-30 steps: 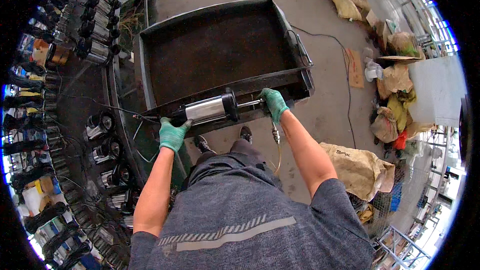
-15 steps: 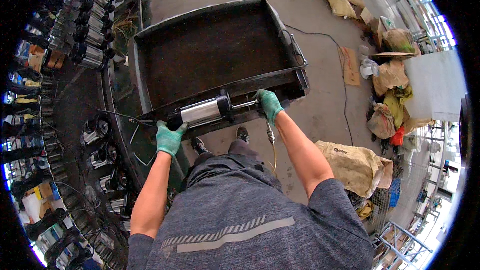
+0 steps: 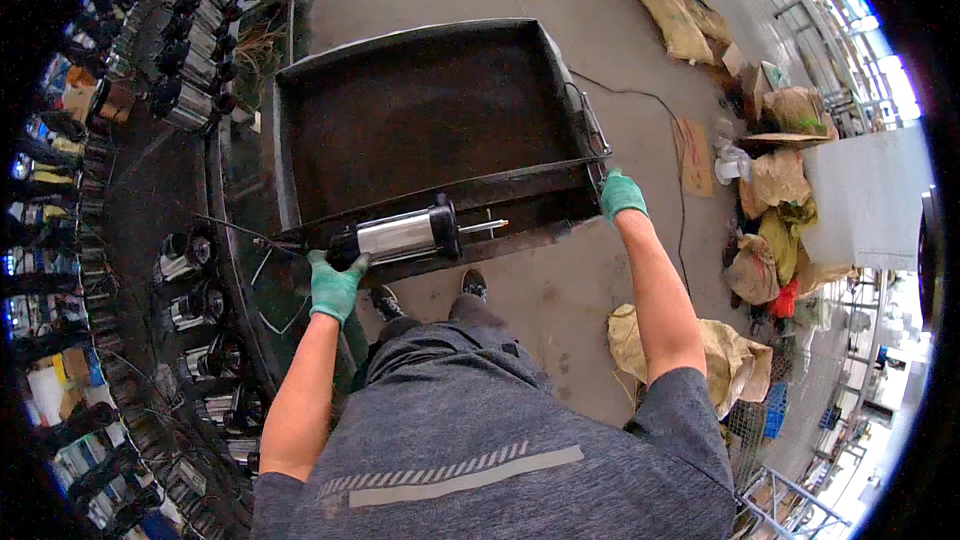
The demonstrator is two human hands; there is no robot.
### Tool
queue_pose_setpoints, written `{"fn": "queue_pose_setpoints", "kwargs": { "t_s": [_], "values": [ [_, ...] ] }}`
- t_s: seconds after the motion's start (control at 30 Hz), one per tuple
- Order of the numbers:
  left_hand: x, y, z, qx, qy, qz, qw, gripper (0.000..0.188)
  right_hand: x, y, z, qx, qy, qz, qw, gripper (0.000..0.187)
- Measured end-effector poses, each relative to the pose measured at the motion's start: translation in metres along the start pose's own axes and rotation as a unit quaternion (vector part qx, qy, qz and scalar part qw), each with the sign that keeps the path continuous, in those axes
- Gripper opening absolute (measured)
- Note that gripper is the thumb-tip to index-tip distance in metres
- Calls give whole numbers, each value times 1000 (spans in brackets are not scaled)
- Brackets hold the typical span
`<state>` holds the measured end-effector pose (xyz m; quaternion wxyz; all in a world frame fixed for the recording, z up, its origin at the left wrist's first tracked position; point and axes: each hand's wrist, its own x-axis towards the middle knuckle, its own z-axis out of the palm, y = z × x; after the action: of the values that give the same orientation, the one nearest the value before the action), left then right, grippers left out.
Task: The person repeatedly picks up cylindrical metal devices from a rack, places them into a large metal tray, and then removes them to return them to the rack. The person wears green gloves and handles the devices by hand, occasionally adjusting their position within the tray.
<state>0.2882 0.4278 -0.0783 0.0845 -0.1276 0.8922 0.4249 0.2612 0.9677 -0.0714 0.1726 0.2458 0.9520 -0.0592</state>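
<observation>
A silver cylinder [image 3: 396,236] with black end caps lies along the near ledge of a dark metal tank [image 3: 282,150]. Its thin metal rod [image 3: 484,226] points to the right, with a brass-coloured tip. My left hand [image 3: 335,285], in a green glove, grips the black cap at the cylinder's left end; the fingertips are partly hidden behind it. At the tank's right near corner is my gloved right hand [image 3: 623,194], closed beside the metal bracket there. What it holds is hidden by the hand.
Rows of similar silver cylinders [image 3: 190,105] stand on the left. Sacks and bags [image 3: 780,180] are piled at the right, and a tan sack [image 3: 735,355] lies nearer. A black cable [image 3: 682,140] runs over the floor right of the tank.
My right hand has left the rod and moved right to the tank's corner. The hose with its metal fitting no longer shows at the rod. My left hand stays on the cylinder.
</observation>
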Motion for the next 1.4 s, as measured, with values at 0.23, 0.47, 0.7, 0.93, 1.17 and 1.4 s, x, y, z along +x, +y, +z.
{"fn": "queue_pose_setpoints", "kwargs": {
  "t_s": [0.23,0.47,0.7,0.93,1.17,1.4],
  "values": [
    [-2,-2,0,61,31,-12,998,77,36,-15,16,46,53,-4,998,32],
    [-3,-2,-10,63,-43,-45,996,105,-16,-86,1,199,248,-106,942,33],
    [19,-26,-60,18,-59,-39,997,47,-139,-272,-12,266,107,-321,902,25],
    [126,-185,-97,-100,129,-41,986,24,-152,-301,7,47,179,-303,935,21],
    [141,-155,-115,-323,-56,-167,930,16,-152,-301,10,20,192,-274,942,22],
    [88,-115,-142,-167,-6,-43,985,21,-155,-308,10,40,199,-257,945,23]
  ]
}}
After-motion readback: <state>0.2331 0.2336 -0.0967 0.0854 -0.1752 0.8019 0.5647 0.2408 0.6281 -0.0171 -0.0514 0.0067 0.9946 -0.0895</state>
